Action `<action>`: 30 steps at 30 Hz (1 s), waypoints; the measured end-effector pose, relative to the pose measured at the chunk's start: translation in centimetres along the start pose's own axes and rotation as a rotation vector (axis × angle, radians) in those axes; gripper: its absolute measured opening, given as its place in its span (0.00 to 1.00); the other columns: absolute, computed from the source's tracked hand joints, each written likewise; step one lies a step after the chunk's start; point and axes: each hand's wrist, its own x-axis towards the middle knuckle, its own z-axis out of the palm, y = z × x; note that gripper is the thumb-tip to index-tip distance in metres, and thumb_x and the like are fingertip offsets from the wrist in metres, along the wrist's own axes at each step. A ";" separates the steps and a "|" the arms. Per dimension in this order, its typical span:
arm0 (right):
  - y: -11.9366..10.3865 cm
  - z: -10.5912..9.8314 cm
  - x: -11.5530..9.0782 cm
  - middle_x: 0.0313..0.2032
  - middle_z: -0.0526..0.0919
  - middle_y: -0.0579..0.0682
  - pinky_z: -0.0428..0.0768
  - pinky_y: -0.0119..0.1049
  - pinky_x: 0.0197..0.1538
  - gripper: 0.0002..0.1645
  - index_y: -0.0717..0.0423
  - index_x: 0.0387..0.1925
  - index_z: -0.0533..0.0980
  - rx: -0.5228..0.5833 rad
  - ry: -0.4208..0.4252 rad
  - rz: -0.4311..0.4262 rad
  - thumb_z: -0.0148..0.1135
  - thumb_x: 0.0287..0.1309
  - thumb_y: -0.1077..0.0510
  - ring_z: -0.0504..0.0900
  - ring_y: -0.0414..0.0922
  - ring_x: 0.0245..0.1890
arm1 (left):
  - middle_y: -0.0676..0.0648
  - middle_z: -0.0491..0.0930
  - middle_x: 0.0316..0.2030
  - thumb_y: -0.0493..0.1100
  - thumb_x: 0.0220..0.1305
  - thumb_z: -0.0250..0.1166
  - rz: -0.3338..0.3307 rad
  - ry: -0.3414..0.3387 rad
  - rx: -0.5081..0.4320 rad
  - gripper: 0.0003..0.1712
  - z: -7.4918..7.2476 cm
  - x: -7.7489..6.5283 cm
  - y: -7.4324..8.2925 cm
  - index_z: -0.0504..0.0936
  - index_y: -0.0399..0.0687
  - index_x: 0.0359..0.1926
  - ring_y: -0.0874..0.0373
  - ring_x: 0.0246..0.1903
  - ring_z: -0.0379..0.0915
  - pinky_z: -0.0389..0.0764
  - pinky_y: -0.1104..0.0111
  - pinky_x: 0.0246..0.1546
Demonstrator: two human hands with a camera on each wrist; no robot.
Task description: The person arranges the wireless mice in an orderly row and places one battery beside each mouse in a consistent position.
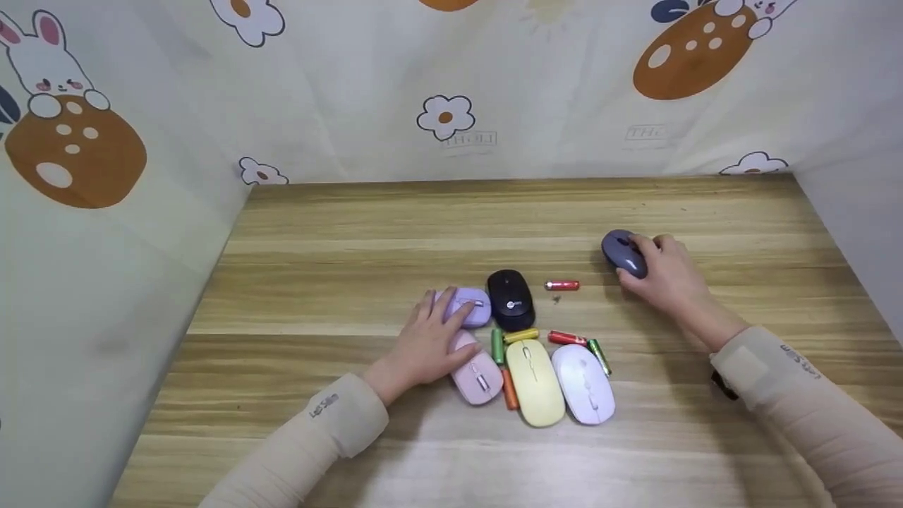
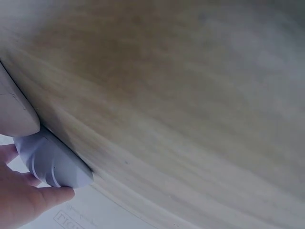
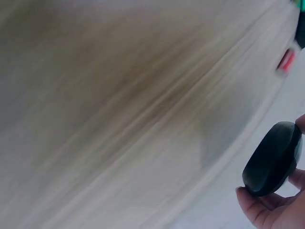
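Note:
My right hand [image 1: 670, 276] grips a dark blue-grey computer mouse [image 1: 622, 252], thumb on one side and fingers on the other. In the right wrist view this mouse [image 3: 274, 157] looks nearly black and appears raised off the table. Spread fingers of my left hand [image 1: 425, 346] rest on a purple mouse [image 1: 480, 308]. Its thumb lies over a pink mouse [image 1: 478, 377] just below. The left wrist view shows fingers along the edge of the purple mouse [image 2: 55, 160]. A black mouse [image 1: 511, 300] touches the purple one's right end.
Yellow [image 1: 536, 388] and white mice [image 1: 584, 388] lie side by side. Around them are batteries: green [image 1: 498, 346], yellow [image 1: 521, 336], orange [image 1: 510, 389], red [image 1: 566, 338] and another green [image 1: 600, 356]. A separate red battery [image 1: 562, 286] lies right of the black mouse. Patterned cloth [image 1: 353, 106] stands behind the wooden table [image 1: 317, 261].

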 end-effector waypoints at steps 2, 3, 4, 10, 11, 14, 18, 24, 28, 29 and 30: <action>0.9 0.0 0.4 0.42 0.61 0.67 0.64 0.52 0.36 0.38 0.60 0.54 0.59 0.007 -0.025 0.054 0.53 0.44 0.42 0.62 0.58 0.38 | 0.40 0.43 0.61 0.68 0.51 0.39 0.006 0.008 0.006 0.39 0.0 0.0 0.0 0.51 0.56 0.61 0.36 0.57 0.38 0.46 0.49 0.54; 1.3 0.0 0.6 0.42 0.61 0.68 0.64 0.52 0.36 0.38 0.60 0.54 0.58 0.008 -0.034 0.080 0.52 0.45 0.42 0.62 0.58 0.38 | 0.40 0.43 0.61 0.68 0.52 0.39 0.012 0.015 0.005 0.39 0.0 0.0 0.0 0.51 0.55 0.61 0.36 0.57 0.38 0.47 0.49 0.54; 1.7 0.0 0.8 0.42 0.61 0.68 0.64 0.53 0.36 0.39 0.60 0.54 0.58 0.007 -0.041 0.101 0.51 0.45 0.41 0.62 0.59 0.39 | 0.40 0.44 0.61 0.68 0.52 0.40 0.017 0.022 0.005 0.39 0.0 0.0 0.0 0.52 0.55 0.61 0.36 0.57 0.39 0.47 0.49 0.53; 3.4 -0.1 1.7 0.43 0.59 0.72 0.64 0.55 0.35 0.43 0.63 0.56 0.55 -0.002 -0.090 0.178 0.47 0.46 0.37 0.61 0.62 0.39 | 0.40 0.45 0.61 0.67 0.52 0.41 0.022 0.030 0.004 0.38 0.0 -0.1 0.0 0.52 0.55 0.61 0.37 0.57 0.40 0.48 0.49 0.53; 3.5 -0.2 1.9 0.43 0.59 0.72 0.64 0.55 0.35 0.44 0.64 0.56 0.55 -0.006 -0.093 0.188 0.47 0.46 0.36 0.61 0.62 0.39 | 0.40 0.45 0.61 0.67 0.52 0.41 0.020 0.027 0.005 0.38 0.0 -0.1 0.0 0.52 0.56 0.61 0.37 0.57 0.39 0.48 0.49 0.53; 3.9 -0.3 2.2 0.43 0.58 0.73 0.63 0.56 0.36 0.46 0.66 0.56 0.54 -0.013 -0.096 0.220 0.44 0.46 0.34 0.60 0.63 0.40 | 0.40 0.45 0.61 0.67 0.52 0.41 0.017 0.027 0.006 0.38 0.1 -0.1 0.0 0.52 0.56 0.61 0.37 0.57 0.39 0.47 0.49 0.54; 4.3 -0.6 2.5 0.43 0.57 0.74 0.62 0.57 0.37 0.47 0.67 0.56 0.53 -0.010 -0.100 0.254 0.43 0.46 0.33 0.59 0.65 0.40 | 0.40 0.45 0.61 0.67 0.52 0.41 0.020 0.035 0.002 0.38 0.2 -0.1 0.0 0.52 0.56 0.61 0.37 0.57 0.39 0.47 0.49 0.54; 4.5 -0.7 3.0 0.43 0.57 0.73 0.63 0.57 0.36 0.48 0.66 0.56 0.52 -0.015 -0.116 0.285 0.41 0.46 0.32 0.59 0.64 0.41 | 0.40 0.45 0.61 0.68 0.52 0.39 0.017 0.033 0.006 0.39 0.1 -0.2 0.0 0.51 0.56 0.61 0.37 0.57 0.38 0.46 0.49 0.54; 4.6 -0.5 3.2 0.42 0.57 0.73 0.62 0.57 0.37 0.49 0.67 0.56 0.52 -0.020 -0.112 0.291 0.41 0.46 0.31 0.59 0.64 0.41 | 0.40 0.44 0.61 0.68 0.52 0.39 0.010 0.022 0.003 0.39 0.1 -0.2 0.0 0.51 0.56 0.61 0.37 0.58 0.37 0.45 0.49 0.54; 4.6 -0.5 3.3 0.42 0.57 0.73 0.62 0.57 0.37 0.49 0.67 0.56 0.52 -0.021 -0.113 0.291 0.40 0.46 0.31 0.59 0.65 0.41 | 0.40 0.44 0.61 0.68 0.52 0.38 0.009 0.018 0.001 0.39 0.1 -0.2 0.0 0.50 0.56 0.61 0.37 0.58 0.37 0.45 0.49 0.54; 4.6 -0.5 3.3 0.42 0.57 0.74 0.62 0.57 0.38 0.49 0.67 0.56 0.51 -0.021 -0.116 0.290 0.40 0.46 0.31 0.59 0.65 0.41 | 0.40 0.44 0.61 0.68 0.52 0.38 0.008 0.016 0.000 0.39 0.1 -0.2 0.0 0.50 0.56 0.62 0.37 0.58 0.37 0.45 0.49 0.54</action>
